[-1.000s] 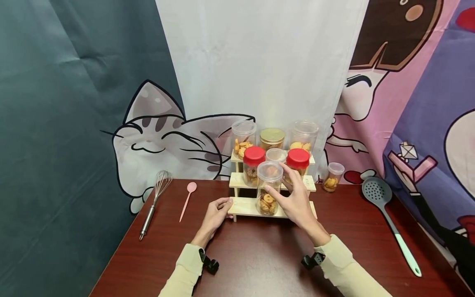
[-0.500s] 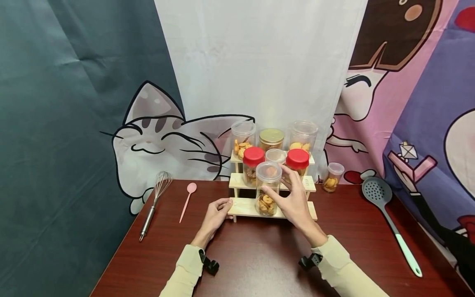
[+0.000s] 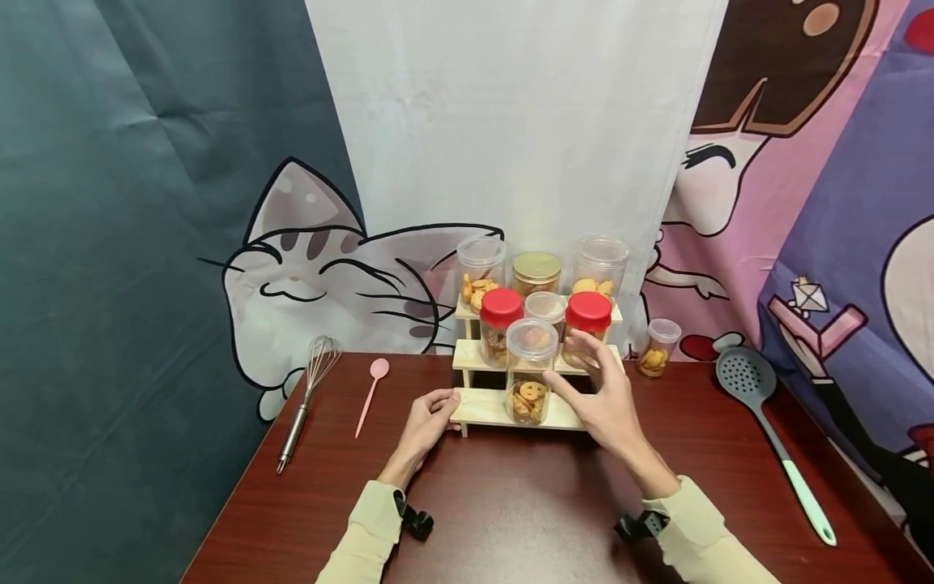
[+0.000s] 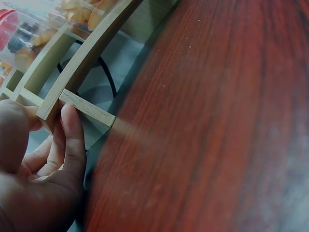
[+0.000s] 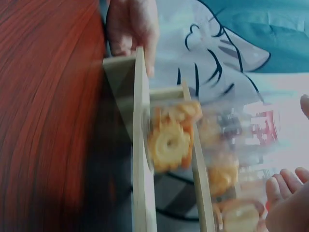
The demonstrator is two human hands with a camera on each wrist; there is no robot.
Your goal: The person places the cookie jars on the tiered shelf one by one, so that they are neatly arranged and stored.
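Observation:
A three-step wooden rack [image 3: 481, 405] stands at the back of the dark red table [image 3: 511, 503]. On its lowest step is a clear jar of ring cookies [image 3: 530, 369] with a clear lid. My left hand [image 3: 430, 414] grips the left end of that step, thumb on top; the left wrist view shows its fingers [image 4: 65, 140] against the rack's corner post [image 4: 87, 108]. My right hand [image 3: 594, 397] hovers just right of the jar, fingers spread, holding nothing. The right wrist view shows the blurred jar [image 5: 169, 142] and the rack's edge [image 5: 141, 145].
Two red-lidded jars [image 3: 500, 320] [image 3: 587, 320], a gold-lidded jar [image 3: 536, 272] and other clear jars fill the upper steps. A small jar [image 3: 657, 347] stands right of the rack. A whisk [image 3: 306, 393] and pink spoon [image 3: 370, 389] lie left, a slotted spoon [image 3: 766, 422] right.
My right hand has drawn off the clear jar, moving right and toward me with fingers spread. The jar stays on the lowest step. My left hand has not moved.

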